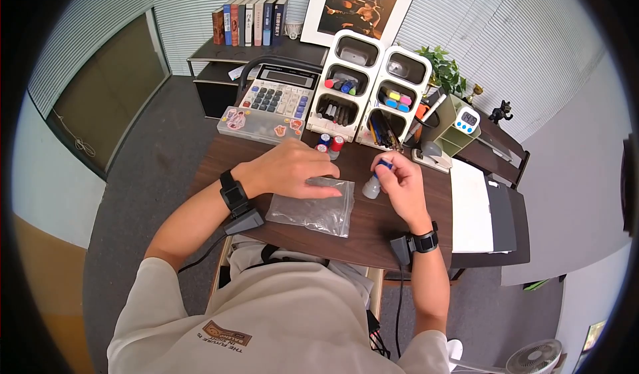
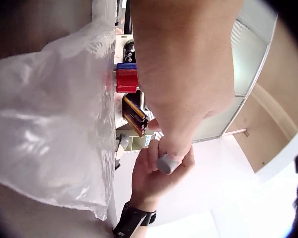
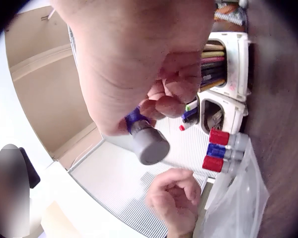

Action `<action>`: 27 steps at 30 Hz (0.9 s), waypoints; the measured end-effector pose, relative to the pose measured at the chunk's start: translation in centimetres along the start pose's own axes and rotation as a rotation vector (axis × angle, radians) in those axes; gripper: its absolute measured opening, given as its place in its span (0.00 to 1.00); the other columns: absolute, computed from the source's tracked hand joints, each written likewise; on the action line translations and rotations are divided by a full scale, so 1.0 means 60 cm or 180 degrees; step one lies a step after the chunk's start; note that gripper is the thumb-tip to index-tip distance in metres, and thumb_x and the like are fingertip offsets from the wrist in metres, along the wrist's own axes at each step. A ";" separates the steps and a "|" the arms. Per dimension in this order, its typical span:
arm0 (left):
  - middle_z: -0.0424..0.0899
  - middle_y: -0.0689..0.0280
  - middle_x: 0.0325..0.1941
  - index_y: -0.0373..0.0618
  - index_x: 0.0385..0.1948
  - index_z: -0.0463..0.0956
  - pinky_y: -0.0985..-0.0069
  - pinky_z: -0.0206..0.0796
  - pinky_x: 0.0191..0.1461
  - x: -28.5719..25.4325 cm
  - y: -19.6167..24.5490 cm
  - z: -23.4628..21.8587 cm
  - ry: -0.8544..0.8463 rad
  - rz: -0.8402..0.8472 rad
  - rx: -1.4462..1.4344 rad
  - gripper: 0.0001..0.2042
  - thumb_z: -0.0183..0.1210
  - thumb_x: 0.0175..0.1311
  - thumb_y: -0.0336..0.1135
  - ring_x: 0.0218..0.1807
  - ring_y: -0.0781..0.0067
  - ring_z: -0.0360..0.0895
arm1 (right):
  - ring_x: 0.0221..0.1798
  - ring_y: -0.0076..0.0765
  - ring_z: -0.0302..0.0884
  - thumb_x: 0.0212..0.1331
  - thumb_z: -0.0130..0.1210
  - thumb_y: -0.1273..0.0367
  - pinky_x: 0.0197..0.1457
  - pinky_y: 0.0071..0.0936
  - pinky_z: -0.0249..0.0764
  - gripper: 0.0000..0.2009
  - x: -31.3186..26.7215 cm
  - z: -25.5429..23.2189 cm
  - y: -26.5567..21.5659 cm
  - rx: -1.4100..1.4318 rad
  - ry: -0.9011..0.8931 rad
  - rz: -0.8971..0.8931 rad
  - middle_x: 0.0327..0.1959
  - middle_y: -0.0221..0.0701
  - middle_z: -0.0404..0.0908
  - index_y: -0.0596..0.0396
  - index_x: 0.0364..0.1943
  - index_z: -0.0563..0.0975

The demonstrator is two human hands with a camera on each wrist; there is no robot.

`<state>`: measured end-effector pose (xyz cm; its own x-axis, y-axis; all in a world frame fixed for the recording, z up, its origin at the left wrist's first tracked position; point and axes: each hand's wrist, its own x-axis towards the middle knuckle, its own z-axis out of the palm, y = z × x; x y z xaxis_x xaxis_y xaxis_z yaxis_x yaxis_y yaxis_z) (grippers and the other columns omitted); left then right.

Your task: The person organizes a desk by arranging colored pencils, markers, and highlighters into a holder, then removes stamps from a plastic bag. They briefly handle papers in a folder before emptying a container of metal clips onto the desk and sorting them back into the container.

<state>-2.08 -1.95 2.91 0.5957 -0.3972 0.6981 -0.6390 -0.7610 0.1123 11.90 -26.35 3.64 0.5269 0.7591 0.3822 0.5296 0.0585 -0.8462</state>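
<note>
Office blinds are lining the walls around a dark wooden desk (image 1: 373, 231), seen from above by the person sitting at it.

Starting at the fingers: the right hand (image 1: 401, 186) is curling its fingers and thumb around a small grey bottle with a blue cap (image 1: 374, 182), pinching it near the cap so the grey body is pointing down toward the desk. From the right wrist view the grey base of this bottle is sticking out below the closed fingers. The left hand (image 1: 293, 169) is lying palm down with fingers fairly straight, pressing on the upper edge of a clear plastic bag (image 1: 313, 209) that is lying flat on the desk just left of the bottle.

Judging from this, the person is holding the bag steady while bringing the bottle toward it; the next move would likely call for opening the bag's mouth.

Moving outward, three more capped bottles (image 1: 329, 143), red and blue, are standing just beyond the left hand. Behind them are sitting white pen organisers (image 1: 369, 87), a calculator (image 1: 278, 97), and a stapler (image 1: 431, 154).
</note>
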 end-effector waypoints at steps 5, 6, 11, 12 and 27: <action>0.80 0.67 0.27 0.46 0.38 0.84 0.69 0.68 0.28 0.001 0.004 0.002 -0.0183 0.0017 -0.0135 0.15 0.77 0.56 0.42 0.25 0.63 0.79 | 0.23 0.18 0.68 0.65 0.63 0.68 0.28 0.24 0.66 0.09 0.008 -0.002 -0.020 -0.1332 -0.0821 0.0372 0.19 0.29 0.75 0.62 0.38 0.83; 0.80 0.67 0.30 0.46 0.38 0.84 0.69 0.70 0.28 -0.002 0.001 0.006 -0.0248 -0.0007 -0.0135 0.16 0.74 0.59 0.47 0.26 0.62 0.80 | 0.23 0.18 0.68 0.65 0.63 0.68 0.28 0.24 0.66 0.09 0.008 -0.002 -0.017 -0.1330 -0.0811 0.0380 0.19 0.29 0.75 0.62 0.38 0.83; 0.82 0.66 0.34 0.46 0.46 0.83 0.67 0.72 0.33 0.002 0.010 -0.003 -0.0730 -0.0307 -0.0140 0.22 0.74 0.60 0.51 0.32 0.60 0.82 | 0.25 0.16 0.74 0.72 0.58 0.67 0.29 0.19 0.71 0.10 0.007 0.009 -0.016 -0.0294 -0.0780 0.1109 0.26 0.26 0.83 0.60 0.44 0.84; 0.82 0.65 0.36 0.46 0.50 0.82 0.66 0.73 0.35 0.002 0.011 -0.003 -0.0887 -0.0426 -0.0190 0.24 0.73 0.60 0.54 0.35 0.59 0.83 | 0.25 0.16 0.74 0.72 0.58 0.67 0.29 0.19 0.71 0.10 0.009 0.009 -0.017 -0.0295 -0.0783 0.1109 0.26 0.26 0.83 0.60 0.44 0.84; 0.84 0.61 0.51 0.43 0.57 0.79 0.64 0.77 0.44 0.003 0.013 -0.005 -0.1157 -0.0729 -0.0300 0.32 0.73 0.58 0.57 0.45 0.55 0.84 | 0.31 0.19 0.81 0.73 0.61 0.66 0.33 0.21 0.78 0.14 0.008 0.013 -0.014 0.0559 -0.1068 0.1475 0.37 0.32 0.90 0.61 0.55 0.80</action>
<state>-2.62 -2.45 3.37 0.8489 -0.3912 0.3553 -0.5020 -0.8070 0.3109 11.19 -25.53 4.23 0.4228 0.8928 -0.1554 0.1618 -0.2431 -0.9564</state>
